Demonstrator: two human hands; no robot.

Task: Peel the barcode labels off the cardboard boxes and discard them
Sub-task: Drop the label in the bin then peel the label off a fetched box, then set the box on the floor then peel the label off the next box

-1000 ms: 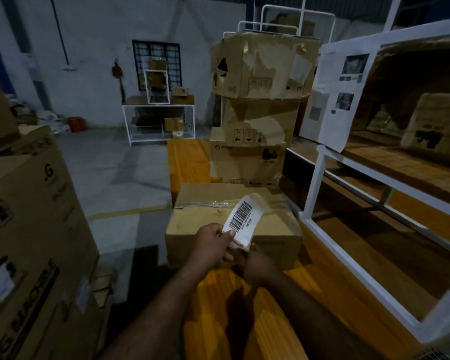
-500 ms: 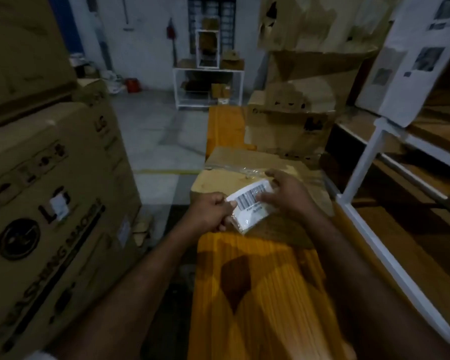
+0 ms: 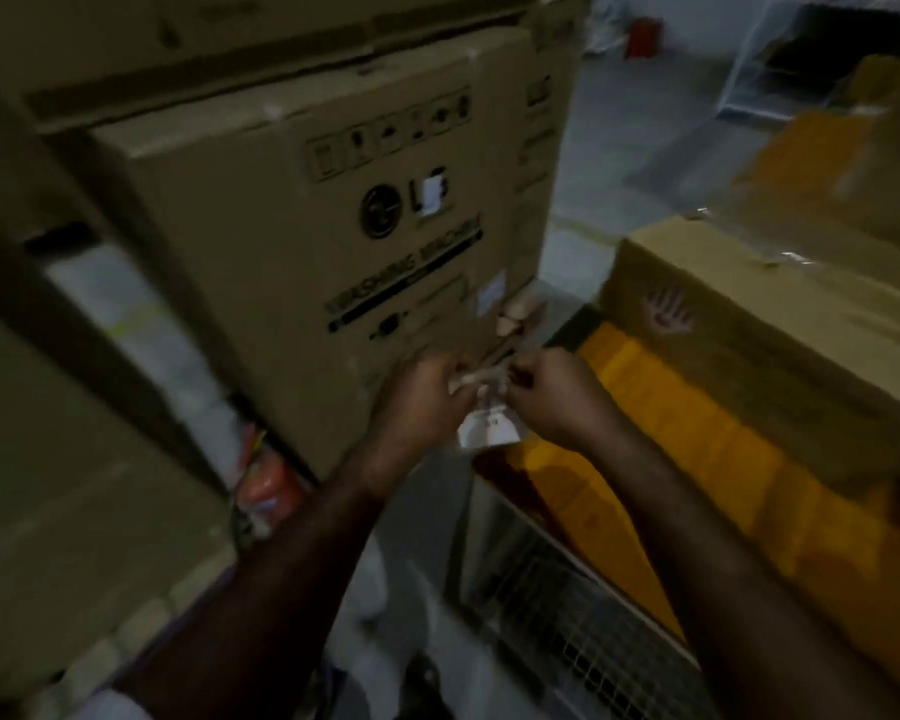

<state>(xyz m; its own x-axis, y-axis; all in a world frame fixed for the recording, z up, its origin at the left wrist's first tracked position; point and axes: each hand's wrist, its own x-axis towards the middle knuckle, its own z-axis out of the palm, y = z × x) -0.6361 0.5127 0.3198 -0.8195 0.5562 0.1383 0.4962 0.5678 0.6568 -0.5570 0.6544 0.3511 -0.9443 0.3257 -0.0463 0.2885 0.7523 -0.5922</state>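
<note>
A peeled white barcode label [image 3: 487,431] hangs crumpled between my two hands. My left hand [image 3: 427,394] pinches its upper left part and my right hand [image 3: 552,394] pinches its upper right part, knuckles nearly touching. The hands are in front of the lower corner of a large washing machine carton [image 3: 292,241], which carries a small white sticker [image 3: 434,193] on its logo. The brown box [image 3: 739,324] that bore the label lies to the right on the orange wooden platform [image 3: 697,449]. The frame is blurred by motion.
More big cartons [image 3: 48,459] stand at the left. A wire mesh panel [image 3: 583,631] edges the platform at the bottom. Colourful litter [image 3: 261,480] lies on the floor beside the carton. Grey concrete floor [image 3: 635,122] stretches behind, with a white rack [image 3: 780,59] at top right.
My view has swung left and down, from the small box to the washing machine carton. Both hands have carried the label away from the box and crumpled it smaller.
</note>
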